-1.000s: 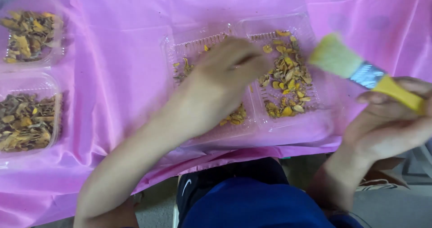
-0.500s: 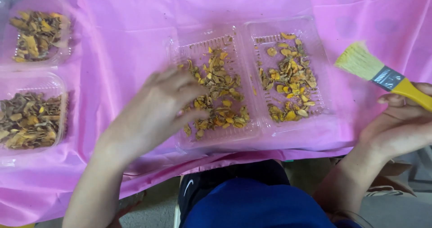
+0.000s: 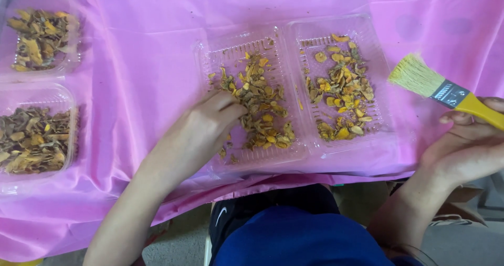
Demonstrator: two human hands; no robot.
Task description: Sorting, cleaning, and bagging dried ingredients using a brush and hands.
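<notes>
Clear plastic hinged tray (image 3: 294, 156), opened flat into two shallow compartments, lay near the front edge of the wide pink plastic tablecloth (image 3: 142, 61) that covered the whole work surface and hung down over the person's lap. Both compartments held dried yellow and brown plant pieces: the left pile (image 3: 260, 106) ran in a long strip down its compartment, and the right pile (image 3: 341, 90) was spread more loosely. At the far left of the cloth, well apart from the tray, sat two more clear plastic containers, an upper one (image 3: 71, 61) filled with yellow-brown pieces and a lower one (image 3: 73, 95) filled with darker brown pieces. The left hand (image 3: 202, 132) rested at the left edge of the left compartment, its fingers pressed together and lying against the dried pieces there. The right hand (image 3: 467, 148) stayed off the tray's right side, curled around the yellow handle of a flat paintbrush (image 3: 441, 90) with pale bristles and a metal ferrule, the bristles hanging just beside the right compartment's edge.
</notes>
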